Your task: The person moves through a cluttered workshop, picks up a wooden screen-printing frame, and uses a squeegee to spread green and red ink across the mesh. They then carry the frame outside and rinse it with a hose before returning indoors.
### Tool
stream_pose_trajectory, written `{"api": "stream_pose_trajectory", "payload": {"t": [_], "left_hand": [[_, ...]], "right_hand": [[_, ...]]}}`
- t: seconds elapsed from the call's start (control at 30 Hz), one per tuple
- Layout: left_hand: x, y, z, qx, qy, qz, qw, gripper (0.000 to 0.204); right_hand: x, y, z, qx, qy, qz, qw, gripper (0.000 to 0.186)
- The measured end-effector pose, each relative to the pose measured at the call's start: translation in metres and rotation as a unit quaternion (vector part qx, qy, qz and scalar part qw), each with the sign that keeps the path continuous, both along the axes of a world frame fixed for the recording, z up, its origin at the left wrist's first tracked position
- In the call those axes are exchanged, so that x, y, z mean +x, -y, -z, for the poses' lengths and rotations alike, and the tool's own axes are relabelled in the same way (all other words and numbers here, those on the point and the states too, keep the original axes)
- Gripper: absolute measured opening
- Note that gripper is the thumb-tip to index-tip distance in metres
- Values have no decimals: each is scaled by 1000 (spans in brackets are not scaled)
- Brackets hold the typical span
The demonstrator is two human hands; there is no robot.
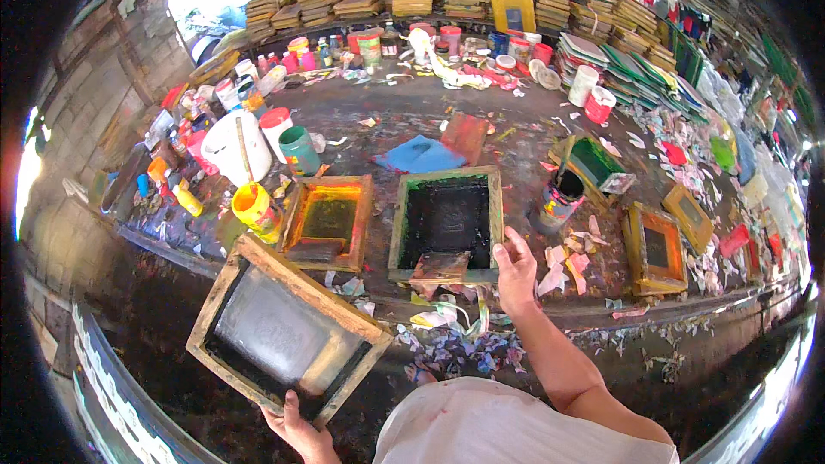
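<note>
My left hand grips the near edge of a wooden printing frame with a grey mesh, held tilted off the table's front edge. On the table ahead lies a green-edged wooden frame with a black mesh, and my right hand grasps its near right corner. A flat wooden squeegee rests on that frame's near side. Left of it lies a frame stained yellow and orange with another squeegee on it.
A yellow paint cup, a white bucket, a green tin and several paint pots stand at the left and back. A black paint can and two smaller frames lie right. Paper scraps litter the edge. Stacked frames line the back.
</note>
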State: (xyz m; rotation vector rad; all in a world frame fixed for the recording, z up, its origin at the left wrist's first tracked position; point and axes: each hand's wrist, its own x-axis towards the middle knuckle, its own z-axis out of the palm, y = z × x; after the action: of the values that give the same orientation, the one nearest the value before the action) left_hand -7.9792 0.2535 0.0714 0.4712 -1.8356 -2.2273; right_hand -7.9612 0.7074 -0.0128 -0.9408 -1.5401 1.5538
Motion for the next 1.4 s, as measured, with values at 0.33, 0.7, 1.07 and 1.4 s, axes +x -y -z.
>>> {"api": "stream_pose_trajectory", "payload": {"t": [0.33, 0.7, 1.07, 1.4], "left_hand": [[35, -27, -2, -6, 35, 63, 997, 78], [69, -103, 24, -11, 35, 254, 966, 58], [21, -174, 42, 7, 62, 351, 934, 55], [-32, -217, 43, -60, 76, 390, 916, 65]], "right_hand": [[184, 30, -21, -217, -216, -5, 952, 47], [344, -9, -11, -142, -187, 84, 968, 50], [349, -73, 28, -179, -188, 122, 958, 46], [362, -66, -16, 49, 136, 175, 974, 36]]}}
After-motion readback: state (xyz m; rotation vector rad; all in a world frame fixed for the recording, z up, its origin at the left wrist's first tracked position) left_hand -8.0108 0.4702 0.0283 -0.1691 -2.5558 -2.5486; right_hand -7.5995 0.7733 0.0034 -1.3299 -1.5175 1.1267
